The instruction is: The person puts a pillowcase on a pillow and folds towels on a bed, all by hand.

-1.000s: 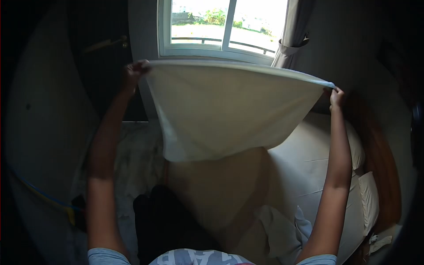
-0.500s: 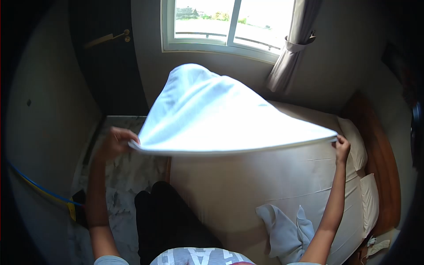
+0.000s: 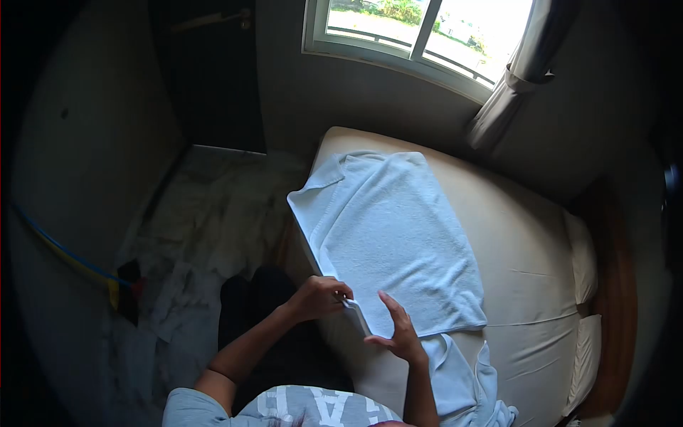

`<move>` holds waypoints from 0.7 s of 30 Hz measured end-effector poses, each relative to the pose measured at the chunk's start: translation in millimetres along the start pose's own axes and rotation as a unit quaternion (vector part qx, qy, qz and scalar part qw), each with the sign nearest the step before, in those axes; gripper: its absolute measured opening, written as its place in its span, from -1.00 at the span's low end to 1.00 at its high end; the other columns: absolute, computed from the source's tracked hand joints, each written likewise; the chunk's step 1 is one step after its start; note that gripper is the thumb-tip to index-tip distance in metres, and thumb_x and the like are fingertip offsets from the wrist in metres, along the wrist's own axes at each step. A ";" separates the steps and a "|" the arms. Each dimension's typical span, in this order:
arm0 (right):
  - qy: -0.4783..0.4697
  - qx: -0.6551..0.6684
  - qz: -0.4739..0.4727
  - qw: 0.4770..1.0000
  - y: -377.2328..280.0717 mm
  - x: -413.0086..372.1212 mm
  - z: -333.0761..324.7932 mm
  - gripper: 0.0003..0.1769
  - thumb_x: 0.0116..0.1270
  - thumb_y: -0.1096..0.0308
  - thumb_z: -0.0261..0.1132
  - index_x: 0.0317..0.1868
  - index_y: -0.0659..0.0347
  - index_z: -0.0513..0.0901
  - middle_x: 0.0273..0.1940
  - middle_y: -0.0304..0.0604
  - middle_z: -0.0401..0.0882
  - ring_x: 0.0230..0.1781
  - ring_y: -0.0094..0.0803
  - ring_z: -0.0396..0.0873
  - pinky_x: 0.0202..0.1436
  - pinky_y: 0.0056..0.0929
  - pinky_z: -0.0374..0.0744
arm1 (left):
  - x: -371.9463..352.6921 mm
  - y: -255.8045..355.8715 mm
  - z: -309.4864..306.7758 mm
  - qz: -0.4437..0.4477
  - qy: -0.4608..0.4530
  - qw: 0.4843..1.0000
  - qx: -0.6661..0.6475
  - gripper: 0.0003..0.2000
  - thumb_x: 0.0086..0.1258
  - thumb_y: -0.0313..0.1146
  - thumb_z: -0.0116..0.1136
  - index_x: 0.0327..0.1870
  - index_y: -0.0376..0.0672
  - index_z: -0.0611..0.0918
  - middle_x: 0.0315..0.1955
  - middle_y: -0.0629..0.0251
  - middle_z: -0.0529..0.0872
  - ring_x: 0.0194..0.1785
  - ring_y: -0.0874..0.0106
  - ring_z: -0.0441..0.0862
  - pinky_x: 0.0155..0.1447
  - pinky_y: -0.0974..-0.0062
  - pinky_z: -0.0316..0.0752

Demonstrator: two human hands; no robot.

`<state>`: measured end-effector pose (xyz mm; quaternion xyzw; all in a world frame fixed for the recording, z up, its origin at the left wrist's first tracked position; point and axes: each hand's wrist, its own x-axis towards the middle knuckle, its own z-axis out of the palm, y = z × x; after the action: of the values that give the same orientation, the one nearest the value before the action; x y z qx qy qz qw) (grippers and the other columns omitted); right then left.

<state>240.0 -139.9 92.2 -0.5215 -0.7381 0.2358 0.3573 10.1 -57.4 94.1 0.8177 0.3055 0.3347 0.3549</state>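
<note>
- Towel [image 3: 391, 235]: spread flat on the bed [image 3: 523, 235], along its floor-side edge, far corner folded over.
- Left hand [image 3: 320, 295]: clenched on the towel's near corner, at the bed's edge.
- Right hand [image 3: 395, 331]: open, fingers flat on the near hem.
- Advisable: pull the corner taut, square the hem to the bed's edge, avoid the crumpled cloth [image 3: 462, 377] at the bed's near end.

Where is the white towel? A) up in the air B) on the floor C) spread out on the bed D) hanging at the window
C: the white towel lies spread on the bed, the left hand pinching its near edge and the right hand flat on it.
</note>
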 end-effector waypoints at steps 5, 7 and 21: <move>0.015 0.005 -0.022 1.000 -32.5 50.3 25.3 -0.75 0.00 0.51 0.27 -0.23 0.26 0.56 -0.38 0.01 0.58 -0.35 -0.06 0.59 -0.27 -0.27 0.52 | 27.2 12.3 -14.1 0.094 -0.047 0.994 -0.029 -0.57 -0.04 -0.50 0.39 -0.08 -0.14 0.55 -0.28 0.32 0.68 -0.16 0.36 0.65 -0.05 0.44 0.54; -0.063 -0.065 -0.063 0.994 -50.4 49.0 8.8 -0.76 -0.03 0.53 0.26 -0.27 0.26 0.55 -0.42 0.00 0.56 -0.39 -0.06 0.56 -0.31 -0.25 0.50 | 34.2 7.7 -36.2 0.016 -0.157 0.981 -0.111 -0.41 -0.06 -0.47 0.41 0.09 -0.11 0.46 -0.19 0.32 0.66 -0.09 0.36 0.63 0.04 0.40 0.51; 0.374 0.164 -0.159 0.899 -30.8 -150.7 -144.0 -0.66 0.22 0.14 0.22 -0.50 0.25 0.44 -0.54 -0.13 0.49 -0.45 -0.32 0.47 -0.26 -0.33 0.39 | 62.1 -132.4 85.0 0.081 -0.207 0.972 0.071 -0.57 -0.06 -0.59 0.19 -0.06 -0.06 0.58 -0.01 0.35 0.61 0.05 0.26 0.54 0.09 0.33 0.44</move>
<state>363.0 -295.4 163.2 -0.3814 -0.5738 0.0814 0.7202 77.0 30.8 -33.9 0.9144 0.1806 0.1631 0.3235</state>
